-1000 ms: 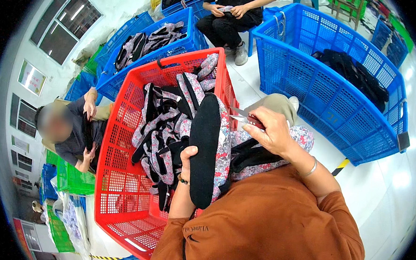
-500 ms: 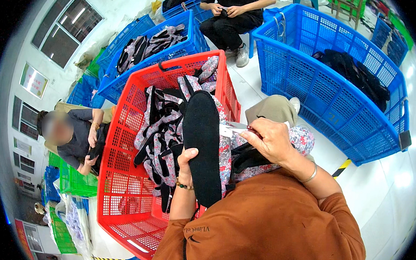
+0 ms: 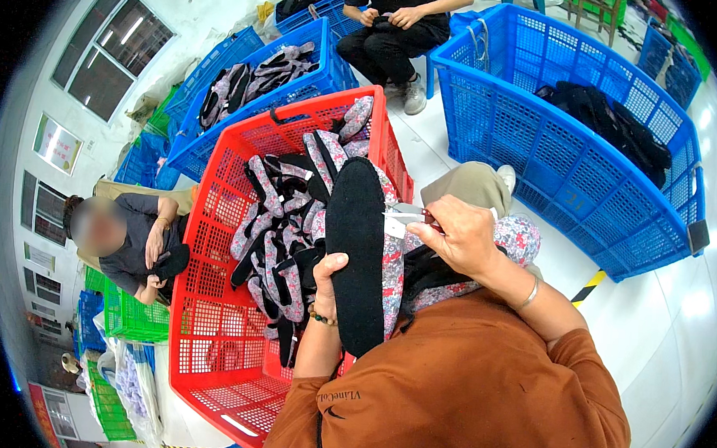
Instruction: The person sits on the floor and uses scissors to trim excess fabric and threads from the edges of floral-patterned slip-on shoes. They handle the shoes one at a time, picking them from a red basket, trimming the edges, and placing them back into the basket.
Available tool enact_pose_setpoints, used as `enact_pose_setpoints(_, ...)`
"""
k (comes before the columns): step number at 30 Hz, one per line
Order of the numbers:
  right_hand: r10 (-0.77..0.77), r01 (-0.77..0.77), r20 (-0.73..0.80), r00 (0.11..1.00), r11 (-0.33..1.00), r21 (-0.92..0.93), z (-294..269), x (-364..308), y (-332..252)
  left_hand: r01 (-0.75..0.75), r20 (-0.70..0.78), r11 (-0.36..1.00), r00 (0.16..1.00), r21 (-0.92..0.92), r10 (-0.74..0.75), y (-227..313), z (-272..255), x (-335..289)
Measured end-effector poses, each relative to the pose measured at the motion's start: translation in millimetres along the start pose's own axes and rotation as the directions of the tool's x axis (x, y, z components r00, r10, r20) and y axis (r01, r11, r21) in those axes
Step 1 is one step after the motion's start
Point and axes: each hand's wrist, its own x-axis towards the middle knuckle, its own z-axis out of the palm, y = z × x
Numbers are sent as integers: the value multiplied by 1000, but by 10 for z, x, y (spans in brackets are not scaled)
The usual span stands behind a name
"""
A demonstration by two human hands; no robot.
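Observation:
My left hand (image 3: 327, 283) grips a slipper (image 3: 357, 256) from its left edge, thumb lying on the black sole that faces up. The slipper's side is pink and grey floral cloth, and a white label (image 3: 395, 226) sticks out from it. In my right hand (image 3: 459, 237) are small scissors (image 3: 410, 210), their metal blades apart beside the label. Whether the blades touch the label I cannot tell. More floral slippers (image 3: 516, 239) with black soles lie on my lap, partly under my right forearm.
A red crate (image 3: 201, 297) with many floral slippers stands just left of me. Blue crates (image 3: 541, 152) stand ahead and to the right, one holding black items (image 3: 611, 128). Two seated people (image 3: 142, 245) handle dark pieces, one at the left, another at the far side.
The slipper has shifted slightly right in my left hand. The scissors' blades now show spread apart near the label. At the left, the person's hands hold their dark piece differently.

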Motion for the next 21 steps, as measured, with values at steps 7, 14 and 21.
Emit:
enact_pose_setpoints(7, 144, -143, 0, 990, 978, 151, 90, -55, 126, 11, 81, 1000, 997, -9, -10, -4, 173, -11)
enact_pose_setpoints(14, 173, -183, 74, 982, 970, 161, 68, -65, 142, -69, 145, 998, 987, 6, 67, 101, 464, 64)
enact_pose_setpoints(21, 53, -96, 213, 976, 975, 199, 46, -104, 74, -154, -95, 988, 983, 20, 155, 262, 243, 457)
